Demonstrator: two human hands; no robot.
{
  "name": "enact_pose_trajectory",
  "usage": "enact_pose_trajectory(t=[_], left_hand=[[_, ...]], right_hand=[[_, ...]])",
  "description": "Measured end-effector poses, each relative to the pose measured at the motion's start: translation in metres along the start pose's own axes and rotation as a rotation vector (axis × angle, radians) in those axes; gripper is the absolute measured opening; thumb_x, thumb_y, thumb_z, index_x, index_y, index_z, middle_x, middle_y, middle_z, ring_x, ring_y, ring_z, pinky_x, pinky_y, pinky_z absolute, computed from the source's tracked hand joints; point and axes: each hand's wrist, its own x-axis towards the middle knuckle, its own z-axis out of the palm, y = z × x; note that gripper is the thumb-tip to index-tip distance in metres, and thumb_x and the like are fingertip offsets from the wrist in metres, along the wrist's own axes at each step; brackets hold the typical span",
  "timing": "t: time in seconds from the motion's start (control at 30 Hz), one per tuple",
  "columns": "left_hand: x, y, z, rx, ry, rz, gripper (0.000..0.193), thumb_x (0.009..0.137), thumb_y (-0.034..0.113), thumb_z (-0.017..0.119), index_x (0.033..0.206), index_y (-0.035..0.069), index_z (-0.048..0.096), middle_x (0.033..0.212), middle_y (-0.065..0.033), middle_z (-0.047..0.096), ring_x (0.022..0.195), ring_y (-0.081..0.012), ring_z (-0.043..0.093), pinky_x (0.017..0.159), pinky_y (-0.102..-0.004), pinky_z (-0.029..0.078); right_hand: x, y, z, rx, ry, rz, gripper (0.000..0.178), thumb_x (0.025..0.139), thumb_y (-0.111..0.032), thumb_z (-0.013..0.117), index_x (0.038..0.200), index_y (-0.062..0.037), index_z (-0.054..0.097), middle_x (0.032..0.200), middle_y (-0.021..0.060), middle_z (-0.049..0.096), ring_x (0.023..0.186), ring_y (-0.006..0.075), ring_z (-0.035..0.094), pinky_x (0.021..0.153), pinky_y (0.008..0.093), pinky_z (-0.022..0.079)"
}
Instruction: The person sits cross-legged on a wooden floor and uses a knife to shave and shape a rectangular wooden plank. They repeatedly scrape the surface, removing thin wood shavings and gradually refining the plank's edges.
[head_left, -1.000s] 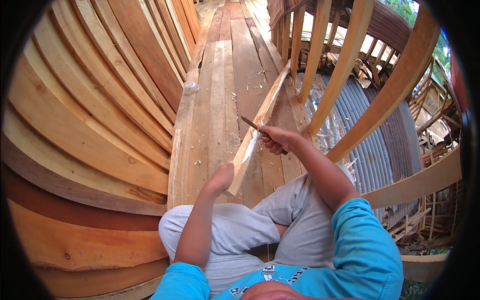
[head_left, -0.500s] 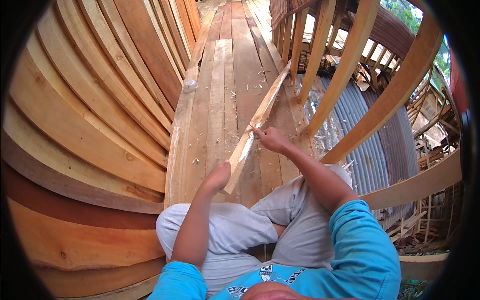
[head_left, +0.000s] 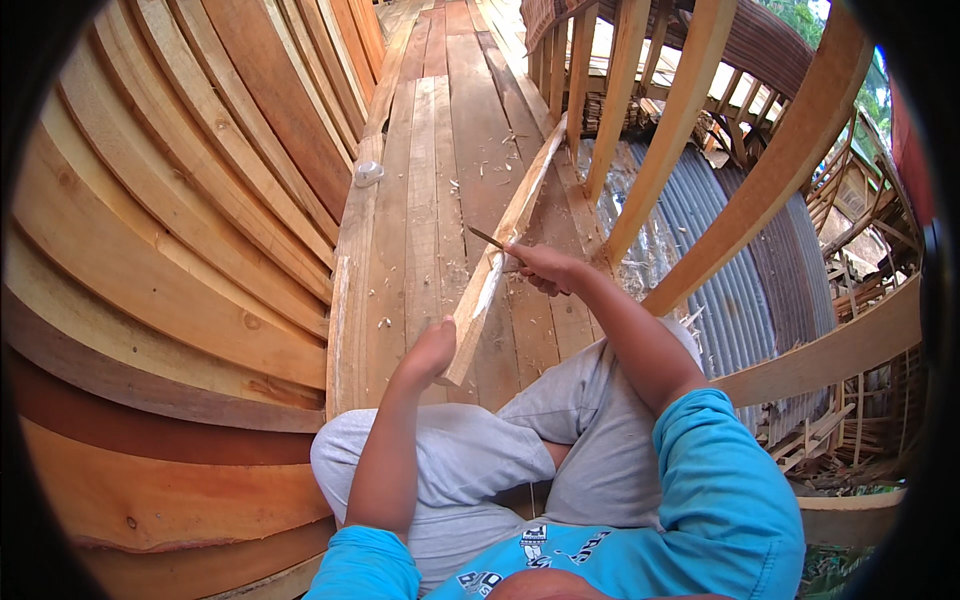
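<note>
A long, narrow wooden plank [head_left: 518,212] slants away from me, its far end by the railing posts and its near end close to my knees. My left hand [head_left: 430,350] is closed around the left edge of that near end. In my right hand [head_left: 545,268] is a knife [head_left: 484,236], its handle mostly hidden by the closed fingers. The dark blade points left across the middle of the plank. Below the blade, the plank's right side shows a pale, freshly cut face.
Wood shavings lie scattered over the plank floor [head_left: 425,200]. Stacked boards [head_left: 160,290] stand along the left, and a small clear container [head_left: 368,173] sits beside them. On the right are wooden railing posts [head_left: 665,140], with corrugated metal sheets [head_left: 730,260] beyond.
The knife blade now shows plainly, pointing left over the plank. My right hand has turned and shifted slightly; my left hand keeps its grip. The whole view has shifted a little.
</note>
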Motion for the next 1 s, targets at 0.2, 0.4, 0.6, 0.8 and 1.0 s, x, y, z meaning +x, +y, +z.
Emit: enact_pose_trajectory(t=[0.2, 0.4, 0.6, 0.8, 1.0], left_hand=[[0.007, -0.010, -0.001, 0.065, 0.029, 0.008, 0.064, 0.105, 0.040, 0.024, 0.121, -0.014, 0.055, 0.115, -0.0305, 0.062, 0.110, -0.0398, 0.060, 0.098, -0.0424, 0.042], [0.012, -0.013, 0.001, 0.071, 0.034, -0.012, 0.063, 0.105, 0.039, 0.024, 0.120, -0.013, 0.056, 0.113, -0.0301, 0.063, 0.108, -0.0396, 0.061, 0.096, -0.0423, 0.043], [0.014, -0.014, -0.001, 0.052, 0.018, 0.010, 0.061, 0.105, 0.038, 0.025, 0.118, -0.013, 0.056, 0.105, -0.0267, 0.065, 0.100, -0.0352, 0.062, 0.092, -0.0410, 0.044], [0.007, -0.012, 0.002, -0.013, 0.037, 0.026, 0.060, 0.105, 0.037, 0.026, 0.116, -0.013, 0.056, 0.099, -0.0222, 0.065, 0.093, -0.0286, 0.062, 0.088, -0.0389, 0.045], [0.011, -0.016, 0.000, -0.092, -0.028, 0.048, 0.060, 0.105, 0.038, 0.026, 0.113, -0.014, 0.056, 0.094, -0.0187, 0.064, 0.085, -0.0221, 0.059, 0.082, -0.0362, 0.046]], right_hand=[[-0.005, 0.013, 0.030, -0.810, 0.683, -0.426, 0.061, 0.093, -0.060, 0.048, 0.084, -0.0039, 0.072, 0.076, 0.0221, 0.067, 0.077, 0.0404, 0.066, 0.069, 0.0498, 0.050], [-0.001, 0.009, 0.032, -0.654, 0.686, -0.385, 0.065, 0.094, -0.059, 0.044, 0.081, -0.0013, 0.071, 0.080, 0.0232, 0.068, 0.079, 0.0405, 0.066, 0.069, 0.0502, 0.050], [0.015, 0.010, 0.021, -0.405, 0.479, -0.303, 0.069, 0.094, -0.065, 0.042, 0.067, -0.0040, 0.059, 0.059, 0.0121, 0.056, 0.051, 0.0269, 0.056, 0.047, 0.0413, 0.042], [0.016, 0.000, 0.004, 0.290, -0.106, 0.067, 0.054, 0.097, -0.057, 0.040, 0.061, -0.0173, 0.036, 0.053, -0.0055, 0.025, 0.042, 0.0080, 0.019, 0.039, 0.0293, 0.013], [0.014, 0.002, -0.009, 0.379, -0.271, 0.082, 0.051, 0.098, -0.054, 0.038, 0.061, -0.0189, 0.034, 0.053, -0.0078, 0.023, 0.042, 0.0063, 0.017, 0.038, 0.0264, 0.011]])
